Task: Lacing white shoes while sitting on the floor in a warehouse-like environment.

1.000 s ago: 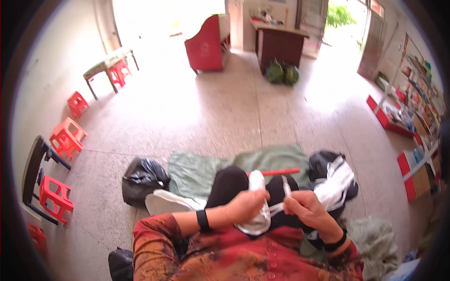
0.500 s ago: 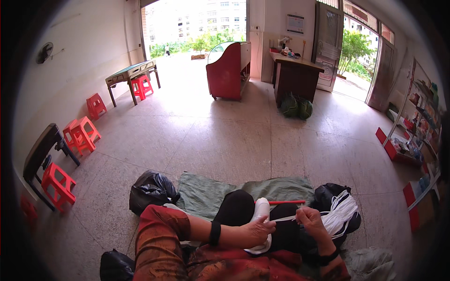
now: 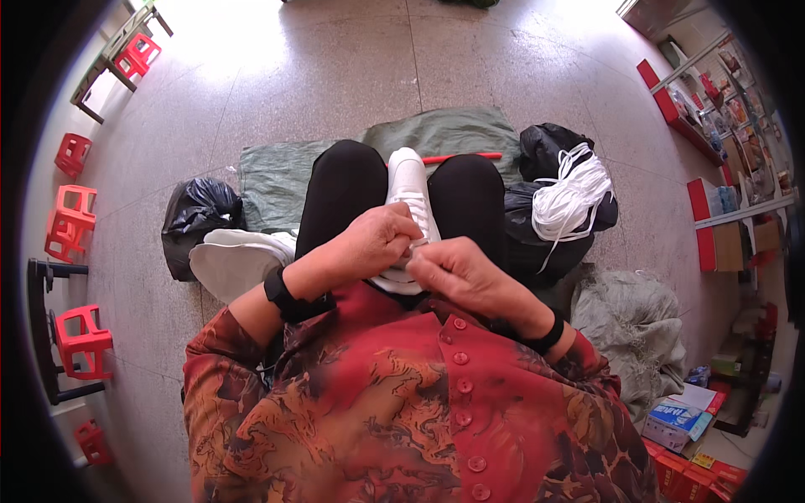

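Note:
A white lace-up shoe [image 3: 407, 174] rests between my knees with its toe pointing away from me. White laces cross its front. My left hand [image 3: 379, 240] is closed in a pinch over the upper lacing, and my right hand [image 3: 458, 272] is pinched beside it, nearly touching. A short bit of white shoelace [image 3: 415, 244] shows between the fingertips; the rest is covered by my fingers. Both hands hide the shoe's opening and tongue.
A bundle of white laces [image 3: 573, 199] lies on black bags at the right. A red rod [image 3: 461, 157] crosses behind the shoe above a green woven sheet [image 3: 277, 186]. More white shoes [image 3: 239, 261] and a black bag [image 3: 201, 220] are at the left. Red stools [image 3: 82, 342] line the wall.
The view has tilted down. My right hand, which held a shoelace stretched out to the right, has come back to the shoe. My left hand has shifted from the shoe's side onto its lacing.

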Available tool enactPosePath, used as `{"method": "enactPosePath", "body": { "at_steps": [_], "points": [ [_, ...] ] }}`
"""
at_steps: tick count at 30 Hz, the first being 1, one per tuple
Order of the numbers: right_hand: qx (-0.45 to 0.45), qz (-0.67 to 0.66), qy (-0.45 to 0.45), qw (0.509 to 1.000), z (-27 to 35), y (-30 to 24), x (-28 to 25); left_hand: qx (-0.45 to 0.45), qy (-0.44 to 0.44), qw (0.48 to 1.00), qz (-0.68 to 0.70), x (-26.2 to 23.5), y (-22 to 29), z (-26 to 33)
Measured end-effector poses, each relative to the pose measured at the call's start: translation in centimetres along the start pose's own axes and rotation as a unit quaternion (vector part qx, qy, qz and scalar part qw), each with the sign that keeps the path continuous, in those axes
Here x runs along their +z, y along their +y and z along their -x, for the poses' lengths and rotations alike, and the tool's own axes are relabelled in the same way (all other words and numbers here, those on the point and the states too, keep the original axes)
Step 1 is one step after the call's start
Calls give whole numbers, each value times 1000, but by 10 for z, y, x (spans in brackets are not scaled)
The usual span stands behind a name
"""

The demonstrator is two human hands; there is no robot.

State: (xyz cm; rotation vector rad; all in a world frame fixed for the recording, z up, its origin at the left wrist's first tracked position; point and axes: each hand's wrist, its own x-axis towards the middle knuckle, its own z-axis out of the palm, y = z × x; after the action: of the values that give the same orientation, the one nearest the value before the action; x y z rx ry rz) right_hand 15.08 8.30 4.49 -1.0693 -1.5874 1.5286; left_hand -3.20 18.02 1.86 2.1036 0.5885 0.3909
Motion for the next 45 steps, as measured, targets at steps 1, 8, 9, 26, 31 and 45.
{"method": "enactPosePath", "body": {
  "at_steps": [1,8,9,26,31,45],
  "points": [
    [-7,-57,17,998,-1,12,-3,3,-10,1000,0,0,-4,-1],
    [53,-300,82,949,2,34,-16,84,57,983,-153,-1,8,14],
    [42,-327,75,941,1,39,-18,22,11,996,-90,-1,5,15],
    [70,-80,91,990,0,54,3,-231,119,878,403,-34,-52,-29],
    [56,-26,116,991,4,57,5,-162,211,922,282,-43,-43,11],
    [32,28,156,987,8,64,11,-456,586,651,158,5,-193,302]
  ]
}}
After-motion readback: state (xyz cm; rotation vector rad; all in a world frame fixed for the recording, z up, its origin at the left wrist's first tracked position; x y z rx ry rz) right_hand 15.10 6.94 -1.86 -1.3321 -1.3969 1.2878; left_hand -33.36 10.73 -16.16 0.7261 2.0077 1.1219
